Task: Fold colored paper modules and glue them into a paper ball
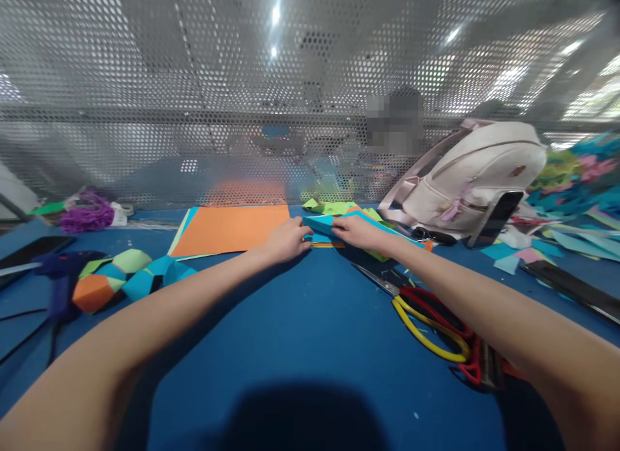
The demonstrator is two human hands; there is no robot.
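Near the far side of the blue table, both my hands are at a folded piece of blue paper [320,226]. My left hand [287,240] grips its left end between thumb and fingers. At the other end my right hand [357,234] pinches the same piece. Blue and orange sheets lie beneath it. Just left of my left hand rests a stack of coloured sheets with an orange sheet [232,228] on top. Scissors [426,328] with yellow and red handles lie under my right forearm, blades partly spread.
Folded paper shapes [116,276] and a blue glue gun [62,276] lie at left, near purple string [87,212]. At right a pale backpack [475,173] has a phone [496,218] leaning on it, with paper scraps around. A perforated metal panel [232,102] closes off the back.
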